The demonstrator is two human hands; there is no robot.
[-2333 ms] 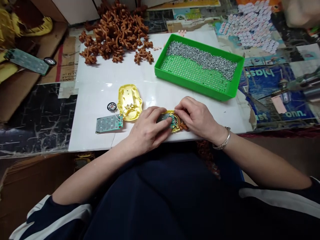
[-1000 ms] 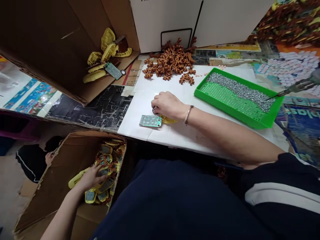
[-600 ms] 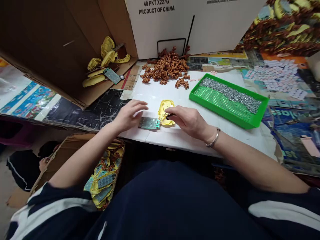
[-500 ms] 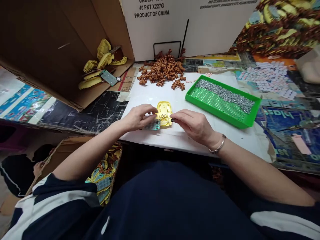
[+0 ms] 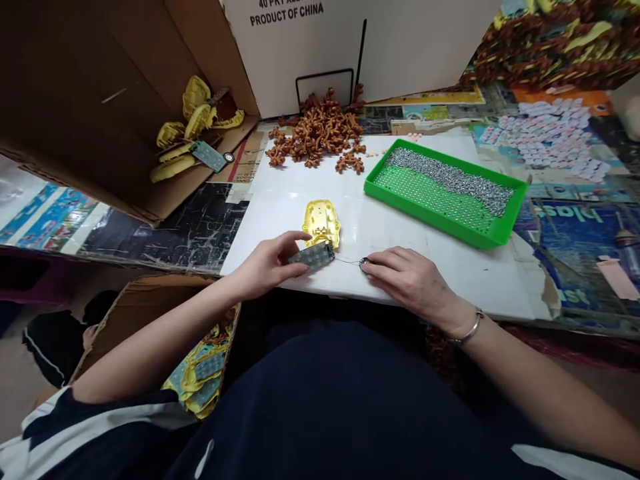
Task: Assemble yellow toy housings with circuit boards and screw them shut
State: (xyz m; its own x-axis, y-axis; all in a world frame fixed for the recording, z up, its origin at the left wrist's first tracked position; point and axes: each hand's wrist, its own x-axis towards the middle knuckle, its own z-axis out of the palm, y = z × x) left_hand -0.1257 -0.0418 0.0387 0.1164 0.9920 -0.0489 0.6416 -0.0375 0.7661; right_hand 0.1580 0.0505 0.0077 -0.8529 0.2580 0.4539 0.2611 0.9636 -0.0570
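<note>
My left hand (image 5: 273, 267) grips a green circuit board (image 5: 313, 257) by its left end, thumb in front and fingers behind. Between the fingertips of my right hand (image 5: 413, 280) is a small round black speaker (image 5: 365, 264). Thin wires run from the board's right end across to the speaker. Just behind the board, a yellow plastic shell (image 5: 321, 220) lies with its hollow side up on the white board (image 5: 270, 200); the circuit board covers part of its near edge.
A green tray (image 5: 445, 230) of small screws stands at the right, behind my right hand. Brown plastic pieces (image 5: 320, 130) are heaped at the back. An open carton (image 5: 210, 160) with yellow shells is at left; another box (image 5: 145, 287) of assembled halves sits below the table edge. White pieces (image 5: 555, 137) lie far right.
My left hand came up from the lower box and took hold of the circuit board. My right hand moved the speaker rightward, off the shell, stretching the wires between them.
</note>
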